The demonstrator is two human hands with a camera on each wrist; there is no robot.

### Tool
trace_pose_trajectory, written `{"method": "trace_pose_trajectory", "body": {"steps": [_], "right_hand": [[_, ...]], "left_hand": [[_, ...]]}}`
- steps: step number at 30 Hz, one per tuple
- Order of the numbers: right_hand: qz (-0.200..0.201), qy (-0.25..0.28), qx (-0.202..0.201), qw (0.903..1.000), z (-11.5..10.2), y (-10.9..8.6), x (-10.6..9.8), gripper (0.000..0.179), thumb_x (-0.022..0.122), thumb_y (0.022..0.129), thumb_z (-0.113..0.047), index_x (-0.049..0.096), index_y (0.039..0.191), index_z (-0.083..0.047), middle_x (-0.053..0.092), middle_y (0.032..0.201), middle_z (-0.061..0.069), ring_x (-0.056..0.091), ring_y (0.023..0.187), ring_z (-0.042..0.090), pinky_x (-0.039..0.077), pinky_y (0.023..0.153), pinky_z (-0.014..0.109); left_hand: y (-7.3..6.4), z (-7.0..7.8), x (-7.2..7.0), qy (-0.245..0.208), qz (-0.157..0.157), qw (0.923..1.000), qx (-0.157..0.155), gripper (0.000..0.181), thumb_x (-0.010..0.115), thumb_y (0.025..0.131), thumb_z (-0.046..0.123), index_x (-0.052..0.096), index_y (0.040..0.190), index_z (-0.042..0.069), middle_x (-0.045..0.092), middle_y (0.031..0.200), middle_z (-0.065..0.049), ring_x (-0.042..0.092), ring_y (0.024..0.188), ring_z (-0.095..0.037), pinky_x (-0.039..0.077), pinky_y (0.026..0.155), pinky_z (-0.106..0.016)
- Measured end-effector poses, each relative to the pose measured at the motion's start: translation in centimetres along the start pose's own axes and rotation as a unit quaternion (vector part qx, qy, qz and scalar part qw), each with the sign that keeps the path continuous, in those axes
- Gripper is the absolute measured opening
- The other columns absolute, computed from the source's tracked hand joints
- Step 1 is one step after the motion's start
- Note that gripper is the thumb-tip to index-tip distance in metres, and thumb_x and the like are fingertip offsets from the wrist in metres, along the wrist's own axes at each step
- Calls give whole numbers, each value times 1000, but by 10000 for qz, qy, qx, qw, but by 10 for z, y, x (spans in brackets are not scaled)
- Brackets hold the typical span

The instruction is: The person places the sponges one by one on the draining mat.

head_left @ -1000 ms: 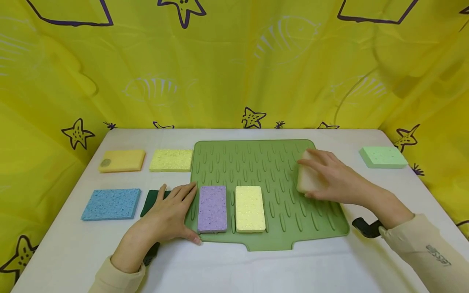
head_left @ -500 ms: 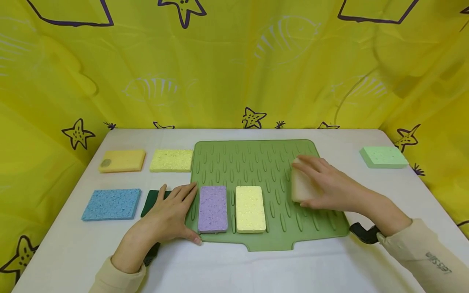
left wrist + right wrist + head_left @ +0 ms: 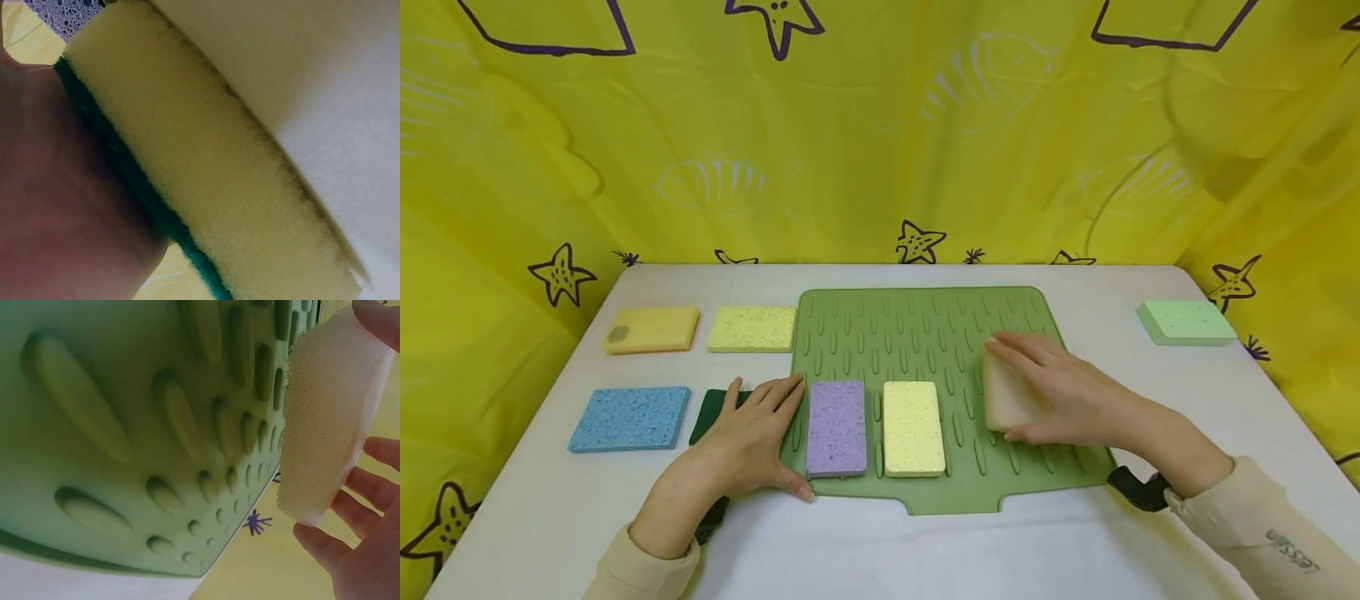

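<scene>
My right hand (image 3: 1067, 396) grips a cream sponge (image 3: 1003, 392) between thumb and fingers, over the right half of the green ridged mat (image 3: 910, 333). In the right wrist view the sponge (image 3: 331, 419) is close over the mat's ridges, the fingertips along its edge. My left hand (image 3: 737, 442) lies with fingers spread at the mat's left edge. Beneath it is a scrub sponge, its dark green side (image 3: 703, 412) partly hidden; the left wrist view shows its yellow foam (image 3: 187, 144). A purple sponge (image 3: 837, 429) and a pale yellow sponge (image 3: 913, 429) lie side by side on the mat.
Left of the mat lie a blue sponge (image 3: 628, 418), an orange-yellow sponge (image 3: 651, 329) and a yellow sponge (image 3: 751, 328). A mint green sponge (image 3: 1185, 322) sits at the back right. Behind the white table hangs a yellow patterned curtain (image 3: 850, 125).
My right hand has carried the cream sponge leftward and nearer to me over the mat. The left hand has stayed in place.
</scene>
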State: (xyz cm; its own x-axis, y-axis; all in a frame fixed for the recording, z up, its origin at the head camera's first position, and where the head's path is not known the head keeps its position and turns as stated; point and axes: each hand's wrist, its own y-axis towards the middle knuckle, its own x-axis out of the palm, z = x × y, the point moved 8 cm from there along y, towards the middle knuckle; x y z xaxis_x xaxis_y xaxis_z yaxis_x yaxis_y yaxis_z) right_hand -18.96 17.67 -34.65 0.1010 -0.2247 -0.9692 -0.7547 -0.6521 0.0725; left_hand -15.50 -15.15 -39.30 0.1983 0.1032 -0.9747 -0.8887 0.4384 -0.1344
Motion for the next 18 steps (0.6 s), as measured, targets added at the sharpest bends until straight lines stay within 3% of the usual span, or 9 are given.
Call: {"method": "trace_pose_trajectory", "body": {"steps": [5,10,18], "right_hand": [[-42,13,-109,9999,-10,1,3,110,85,70,-47,29,156,-9,33,158,10,37,141,30,43,108,51],[-290,-52,-38,9996,-16,3,11,112,84,70,-53,28,156,-7,31,160,7,34,144,28,35,115,53],[-204,-161,-366,9990,-28,3,15,111,84,69,-52,32,154,-4,35,158,10,40,141,31,40,112,53]], "left_hand": [[0,0,0,16,6,10000,-2,137,75,50,81,33,153,1,29,162,-13,31,146,-33,13,114,-74],[0,0,0,19,6,10000,8,137,75,51,81,33,153,1,29,162,-13,31,147,-33,14,114,-74],[0,0,0,11,-39,10000,-14,136,76,51,80,33,153,1,29,162,-13,31,147,-33,13,114,-73]]}}
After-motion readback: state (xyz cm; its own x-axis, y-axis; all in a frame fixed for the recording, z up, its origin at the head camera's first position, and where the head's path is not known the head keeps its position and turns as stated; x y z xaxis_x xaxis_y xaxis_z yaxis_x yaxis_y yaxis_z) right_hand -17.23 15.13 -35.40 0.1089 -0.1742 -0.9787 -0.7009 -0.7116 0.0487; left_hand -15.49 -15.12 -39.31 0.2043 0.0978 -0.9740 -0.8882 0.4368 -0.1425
